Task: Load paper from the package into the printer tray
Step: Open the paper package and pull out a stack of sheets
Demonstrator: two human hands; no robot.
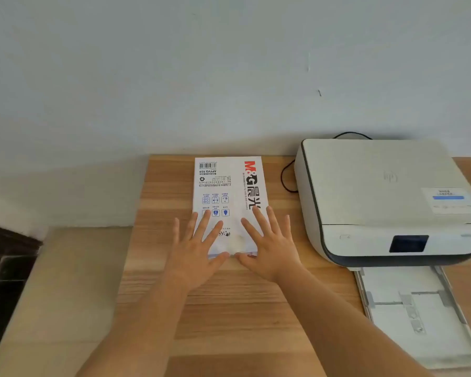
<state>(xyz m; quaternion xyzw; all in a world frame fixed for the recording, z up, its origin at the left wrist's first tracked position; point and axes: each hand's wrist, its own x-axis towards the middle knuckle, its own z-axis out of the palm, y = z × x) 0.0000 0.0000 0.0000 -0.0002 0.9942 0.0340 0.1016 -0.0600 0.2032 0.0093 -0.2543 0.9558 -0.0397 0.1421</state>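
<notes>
Both your hands, left hand point(195, 251) and right hand point(268, 247), lie with fingers spread wide, holding nothing, on the paper package's point(229, 191) near end; it runs lengthwise away from you on the table point(161, 213), the printer tray point(416, 308) off right.

My left hand point(199, 250): flat, palm down, fingers spread and pointing toward 1 o'clock, thumb angled inward toward 3 o'clock. My right hand point(267, 247): flat, palm down, fingers spread and pointing toward 11 o'clock, thumb angled inward toward 9 o'clock. Thumb tips: nearly touching. My forearms: bare, left entering from 7 o'clock, right from 5 o'clock, converging toward the centre. Neither hand is closed on anything.
</notes>
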